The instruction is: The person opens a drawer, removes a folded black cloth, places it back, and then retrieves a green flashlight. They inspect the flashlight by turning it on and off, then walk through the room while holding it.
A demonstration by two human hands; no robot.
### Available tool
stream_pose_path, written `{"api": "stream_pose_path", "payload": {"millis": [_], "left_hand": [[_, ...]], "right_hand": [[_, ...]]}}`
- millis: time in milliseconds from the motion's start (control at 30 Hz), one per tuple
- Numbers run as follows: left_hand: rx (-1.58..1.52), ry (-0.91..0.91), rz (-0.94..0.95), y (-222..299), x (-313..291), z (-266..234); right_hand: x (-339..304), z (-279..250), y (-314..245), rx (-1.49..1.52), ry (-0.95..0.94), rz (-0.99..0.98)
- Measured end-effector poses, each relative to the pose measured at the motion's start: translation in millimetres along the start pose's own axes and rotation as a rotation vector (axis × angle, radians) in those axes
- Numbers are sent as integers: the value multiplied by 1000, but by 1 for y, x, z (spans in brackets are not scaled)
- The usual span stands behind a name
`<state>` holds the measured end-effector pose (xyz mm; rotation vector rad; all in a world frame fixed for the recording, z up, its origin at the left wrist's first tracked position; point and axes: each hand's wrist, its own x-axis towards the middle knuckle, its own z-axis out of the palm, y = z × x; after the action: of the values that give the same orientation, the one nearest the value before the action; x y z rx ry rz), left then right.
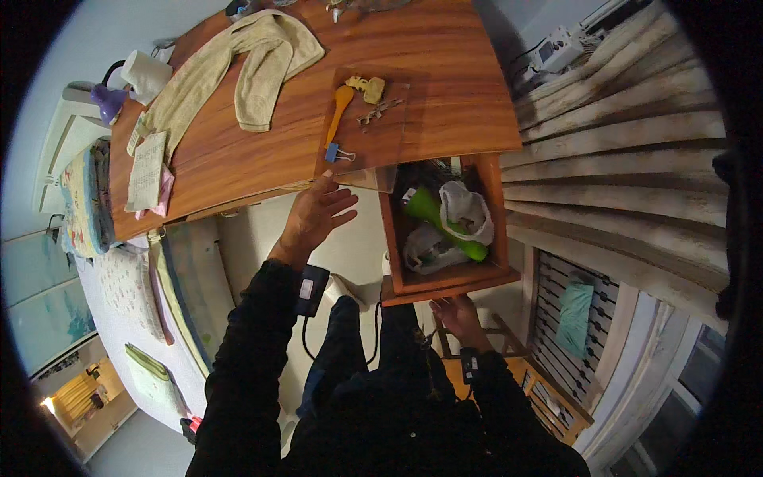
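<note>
My left hand (318, 216) is open, fingers apart, at the desk's front edge, just below a corner of a clear sheet (381, 151). Whether its fingertips touch the sheet I cannot tell. On the sheet lie a blue binder clip (331, 153), an orange spoon-shaped tool (337, 115), yellowish lumps (370, 87) and thin, twig-like pieces (380, 113). The sheet partly overhangs the pulled-out wooden drawer (445, 288). My right hand (459, 319) is closed on the drawer's front from below, some fingertips hidden. Inside sit a green bottle-like object (427, 208) and whitish plastic bags (466, 211).
A beige towel (258, 87), a paper sheet (146, 175) and a white roll (148, 75) lie on the wooden desk (445, 63). A curtain (612, 175) hangs at the right. A wooden chair (548, 397) stands below right; a bed (127, 318) is left.
</note>
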<state>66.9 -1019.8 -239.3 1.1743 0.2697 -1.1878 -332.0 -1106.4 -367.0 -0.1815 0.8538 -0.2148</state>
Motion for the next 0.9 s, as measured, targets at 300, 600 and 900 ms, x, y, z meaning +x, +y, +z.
{"api": "stream_pose_path", "payload": {"millis": [300,600,900], "left_hand": [[-179,-131,56,-13,15,3],[-117,-186,91,-11,-6,0],[3,-280,41,-7,-20,22]], "right_hand": [[-13,-1,-7,-57,98,201],[-51,55,-53,-317,-280,462],[-21,154,-132,-320,-424,-19]]}}
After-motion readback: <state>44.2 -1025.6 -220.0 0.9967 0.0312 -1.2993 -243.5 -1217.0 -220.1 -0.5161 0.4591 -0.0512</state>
